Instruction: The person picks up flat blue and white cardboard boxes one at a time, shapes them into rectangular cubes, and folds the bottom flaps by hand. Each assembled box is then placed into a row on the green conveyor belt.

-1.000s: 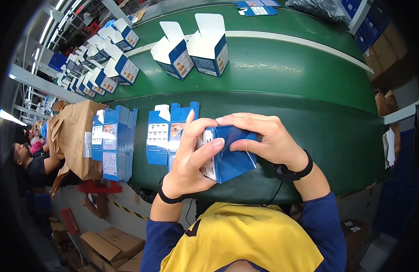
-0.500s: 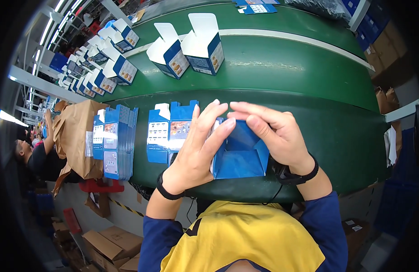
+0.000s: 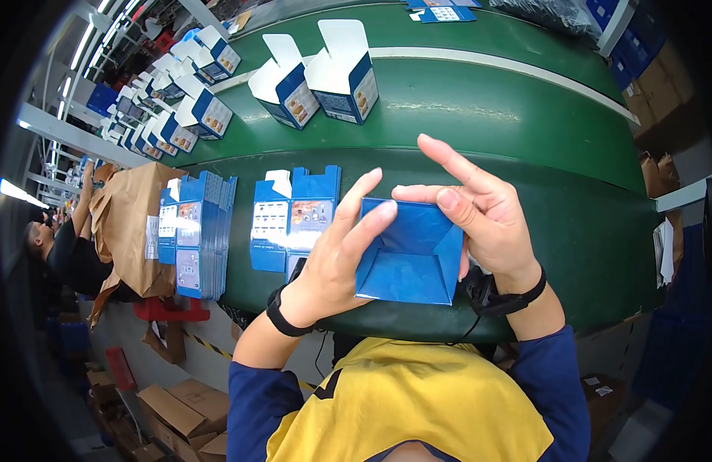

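A blue folding carton [image 3: 408, 269] stands between my hands near the front edge of the green bench, its folded end panels facing up. My left hand [image 3: 330, 258] grips its left side, thumb over the top left corner and fingers behind. At the right corner my right hand [image 3: 487, 223] grips the carton: thumb by the top edge, middle finger along the far edge, index finger raised away. Just left of my left hand lies a flat unfolded carton [image 3: 290, 219], blue with printed panels, partly covered by that hand.
A stack of flat cartons [image 3: 199, 239] stands at the left beside a brown paper bag [image 3: 128, 231]. Two opened cartons [image 3: 344, 85] sit on the conveyor beyond, with several more at far left. A person [image 3: 59, 250] works at the left. Cardboard boxes [image 3: 182, 412] lie below.
My hands have spread apart at the fingertips, and my right index finger has lifted up and away. More of the carton's far edge now shows. The flat carton is less covered.
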{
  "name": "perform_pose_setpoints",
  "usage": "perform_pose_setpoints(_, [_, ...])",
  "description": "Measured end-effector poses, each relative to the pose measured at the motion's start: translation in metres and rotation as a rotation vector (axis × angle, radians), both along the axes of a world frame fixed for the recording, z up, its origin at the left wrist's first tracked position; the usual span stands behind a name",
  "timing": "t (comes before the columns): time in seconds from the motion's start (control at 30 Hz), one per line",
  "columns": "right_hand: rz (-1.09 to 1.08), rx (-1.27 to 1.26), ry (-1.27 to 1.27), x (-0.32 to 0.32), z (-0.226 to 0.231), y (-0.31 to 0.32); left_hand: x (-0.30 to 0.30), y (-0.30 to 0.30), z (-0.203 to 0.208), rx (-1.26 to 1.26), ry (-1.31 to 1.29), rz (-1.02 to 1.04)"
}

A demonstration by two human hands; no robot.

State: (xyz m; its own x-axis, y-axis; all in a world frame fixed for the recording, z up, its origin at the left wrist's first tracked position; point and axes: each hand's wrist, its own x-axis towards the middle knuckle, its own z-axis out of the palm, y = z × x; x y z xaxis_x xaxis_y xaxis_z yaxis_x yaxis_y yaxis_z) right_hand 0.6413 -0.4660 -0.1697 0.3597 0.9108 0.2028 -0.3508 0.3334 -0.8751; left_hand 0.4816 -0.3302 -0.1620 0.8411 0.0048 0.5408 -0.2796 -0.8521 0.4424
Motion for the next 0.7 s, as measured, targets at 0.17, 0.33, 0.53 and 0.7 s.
perform_pose_setpoints(0.17, [0.039,-0.064,-0.129,0.004,0.006,-0.003,0.001,-0.001,-0.013,-0.053,0.043,0.035])
perform_pose_setpoints(0.33, [-0.180,0.138,-0.627,-0.004,-0.015,0.014,-0.003,-0.006,-0.004,-0.189,-0.076,0.014])
perform_pose_setpoints(0.53, [-0.052,-0.052,-0.119,0.003,-0.033,0.018,0.002,0.010,0.003,0.185,-0.290,-0.034])
perform_pose_setpoints(0.7, [0.500,-0.004,0.392,0.015,-0.051,0.026,-0.002,0.043,-0.002,0.510,-0.309,-0.189])
